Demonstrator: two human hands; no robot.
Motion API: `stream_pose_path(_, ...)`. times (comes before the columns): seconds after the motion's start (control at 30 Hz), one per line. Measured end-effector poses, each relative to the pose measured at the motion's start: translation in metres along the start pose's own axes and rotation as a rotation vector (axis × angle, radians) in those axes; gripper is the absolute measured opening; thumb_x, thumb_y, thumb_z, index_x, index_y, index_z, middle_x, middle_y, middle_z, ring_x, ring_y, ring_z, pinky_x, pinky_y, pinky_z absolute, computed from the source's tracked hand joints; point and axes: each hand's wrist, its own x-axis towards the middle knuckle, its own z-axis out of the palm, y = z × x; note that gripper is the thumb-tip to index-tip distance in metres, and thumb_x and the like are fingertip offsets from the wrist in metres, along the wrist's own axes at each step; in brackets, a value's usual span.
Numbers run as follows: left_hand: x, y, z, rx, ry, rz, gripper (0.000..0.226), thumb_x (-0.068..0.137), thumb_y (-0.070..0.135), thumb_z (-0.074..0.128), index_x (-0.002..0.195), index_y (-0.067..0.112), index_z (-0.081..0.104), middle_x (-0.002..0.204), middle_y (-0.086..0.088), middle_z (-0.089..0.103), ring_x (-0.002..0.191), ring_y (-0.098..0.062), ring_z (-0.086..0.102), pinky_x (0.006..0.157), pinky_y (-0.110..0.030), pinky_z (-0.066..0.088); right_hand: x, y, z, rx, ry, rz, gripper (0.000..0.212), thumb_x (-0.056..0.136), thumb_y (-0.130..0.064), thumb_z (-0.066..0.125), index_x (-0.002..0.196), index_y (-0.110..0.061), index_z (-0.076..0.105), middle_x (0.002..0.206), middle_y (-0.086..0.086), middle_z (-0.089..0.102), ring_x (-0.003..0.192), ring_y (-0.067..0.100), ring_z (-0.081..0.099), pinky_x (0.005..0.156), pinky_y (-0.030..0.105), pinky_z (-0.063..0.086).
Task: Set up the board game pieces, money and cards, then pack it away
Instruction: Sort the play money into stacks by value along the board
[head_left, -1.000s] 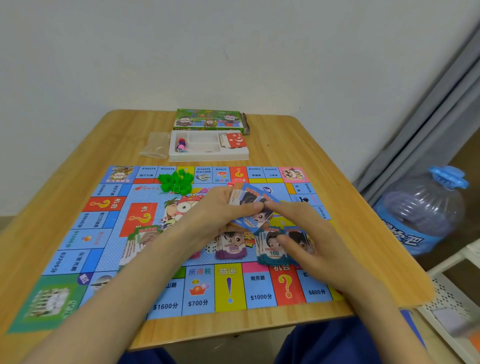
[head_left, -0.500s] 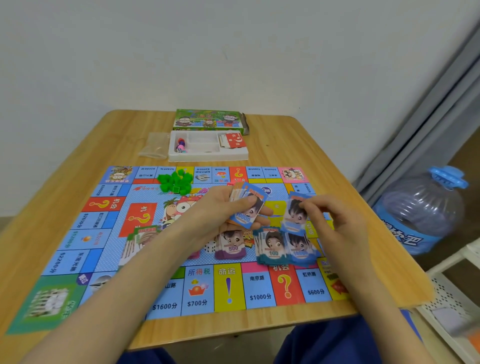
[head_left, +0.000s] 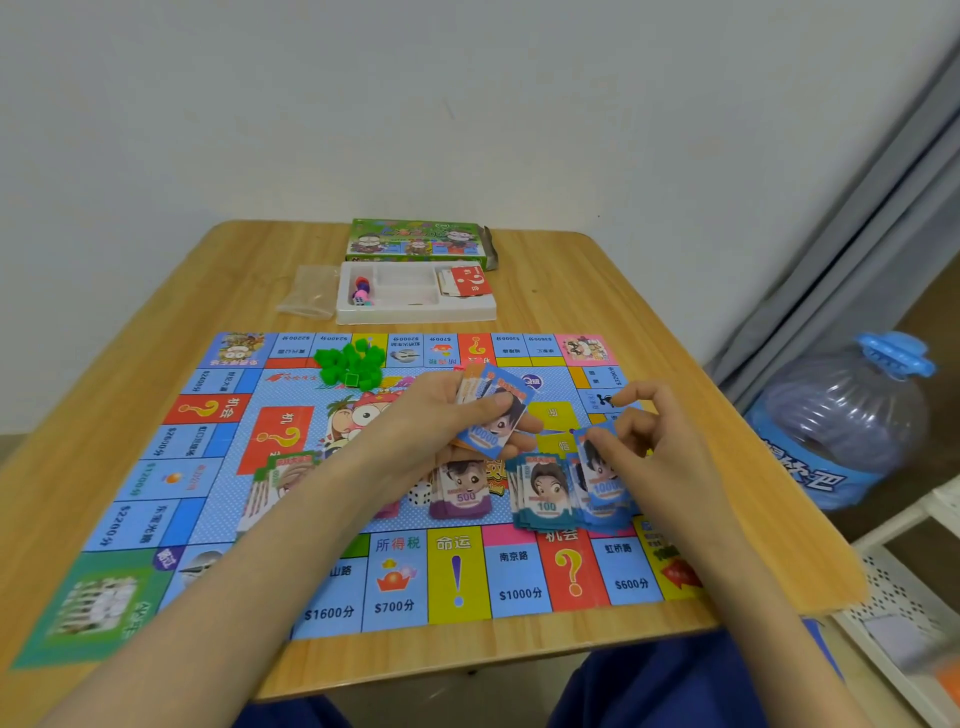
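**Blue note lands on its pile as the play money is sorted**

The blue note (head_left: 597, 460), held up clear of the game board (head_left: 218, 441) half a second ago, is now down on the blue pile (head_left: 608, 501). The right hand (head_left: 665, 457) pinches its top edge between thumb and fingertips. The left hand (head_left: 431, 421) grips the undealt wad (head_left: 493, 415) just above the board's middle, a blue 10000 showing on top. Just beside the blue pile lies the 100 pile (head_left: 543, 493), then the 500 pile (head_left: 462, 493). Green houses (head_left: 350, 361) are heaped near the board's far edge. Beyond it, the white tray (head_left: 415, 309) holds pawns and red cards, so setting up looks unfinished.
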Motion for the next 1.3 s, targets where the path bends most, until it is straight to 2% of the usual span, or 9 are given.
stream_pose_path(0.07, 0.000, 0.000, 0.000, -0.002, -0.001, 0.001, 0.012, 0.093, 0.009, 0.053, 0.098, 0.006, 0.063, 0.084, -0.010, 0.075, 0.072, -0.017, 0.072, 0.062, -0.022, 0.058, 0.000, 0.000, 0.000, 0.008, -0.038, 0.031, 0.028, 0.085, -0.008, 0.065, 0.091, -0.023, 0.043, 0.053, 0.003, 0.052, 0.047, 0.005, 0.043, 0.046, 0.012, 0.035)
stream_pose_path(0.27, -0.001, 0.001, 0.001, -0.016, -0.012, -0.003, 0.012, 0.093, 0.008, 0.053, 0.098, 0.006, 0.063, 0.083, -0.009, 0.074, 0.071, -0.018, 0.072, 0.062, -0.022, 0.058, 0.001, 0.002, 0.000, -0.025, -0.138, 0.115, 0.029, 0.086, -0.011, 0.066, 0.092, -0.026, 0.042, 0.062, 0.011, 0.057, 0.053, 0.009, 0.049, 0.047, 0.014, 0.038)
stream_pose_path(0.47, 0.000, 0.001, 0.001, -0.009, -0.012, -0.009, 0.011, 0.092, 0.009, 0.054, 0.096, 0.006, 0.064, 0.082, -0.009, 0.075, 0.070, -0.017, 0.072, 0.061, -0.022, 0.058, 0.001, 0.004, 0.002, -0.212, -0.183, 0.035, 0.035, 0.084, -0.006, 0.066, 0.088, -0.028, 0.039, 0.063, 0.000, 0.051, 0.053, 0.000, 0.046, 0.054, 0.014, 0.039)
stream_pose_path(0.67, -0.002, 0.001, 0.001, -0.009, -0.016, -0.010, 0.011, 0.093, 0.008, 0.053, 0.097, 0.005, 0.063, 0.081, -0.009, 0.074, 0.070, -0.017, 0.072, 0.059, -0.021, 0.057, 0.002, 0.008, 0.001, -0.305, -0.164, -0.002, 0.031, 0.083, -0.009, 0.067, 0.098, -0.023, 0.043, 0.081, -0.003, 0.049, 0.065, 0.006, 0.043, 0.061, 0.015, 0.038)
stream_pose_path(0.87, -0.001, 0.001, 0.002, 0.002, -0.015, -0.015, 0.010, 0.092, 0.008, 0.054, 0.095, 0.006, 0.064, 0.081, -0.008, 0.075, 0.068, -0.017, 0.072, 0.059, -0.021, 0.058, -0.001, 0.006, 0.002, -0.229, -0.071, -0.104, 0.031, 0.084, -0.011, 0.067, 0.091, -0.031, 0.044, 0.092, -0.009, 0.052, 0.080, -0.003, 0.046, 0.067, 0.007, 0.037)
stream_pose_path(0.97, -0.002, 0.001, 0.002, 0.019, -0.018, -0.007, 0.009, 0.091, 0.008, 0.055, 0.094, 0.008, 0.064, 0.079, -0.007, 0.075, 0.067, -0.016, 0.072, 0.055, -0.020, 0.056, -0.003, -0.001, 0.000, -0.128, -0.093, -0.221, 0.022, 0.086, -0.029, 0.061, 0.102, -0.039, 0.049, 0.105, -0.015, 0.057, 0.093, 0.002, 0.051, 0.074, 0.009, 0.040)
stream_pose_path(1.1, -0.002, 0.001, 0.002, 0.030, -0.022, -0.008, 0.009, 0.088, 0.008, 0.060, 0.095, 0.009, 0.065, 0.082, -0.008, 0.075, 0.067, -0.016, 0.072, 0.052, -0.018, 0.053, -0.008, -0.003, 0.000, -0.098, -0.311, -0.371, 0.041, 0.088, -0.037, 0.048, 0.129, -0.043, 0.046, 0.126, -0.026, 0.049, 0.119, 0.001, 0.046, 0.092, 0.010, 0.037)
stream_pose_path(1.23, -0.003, 0.001, 0.003, 0.038, -0.033, -0.011, 0.015, 0.082, 0.011, 0.063, 0.096, 0.009, 0.065, 0.083, -0.006, 0.075, 0.067, -0.017, 0.072, 0.050, -0.019, 0.052, -0.007, 0.000, 0.001, -0.093, -0.359, -0.373, 0.046, 0.087, -0.038, 0.048, 0.132, -0.049, 0.045, 0.132, -0.038, 0.040, 0.128, -0.005, 0.037, 0.098, 0.009, 0.035)
stream_pose_path(1.3, -0.002, 0.001, 0.004, 0.046, -0.031, -0.016, 0.020, 0.079, 0.019, 0.064, 0.097, 0.010, 0.065, 0.083, -0.005, 0.075, 0.068, -0.017, 0.072, 0.052, -0.022, 0.055, -0.007, 0.002, 0.001, -0.097, -0.343, -0.382, 0.042, 0.088, -0.036, 0.049, 0.129, -0.042, 0.046, 0.132, -0.035, 0.043, 0.127, -0.005, 0.039, 0.097, 0.007, 0.034)
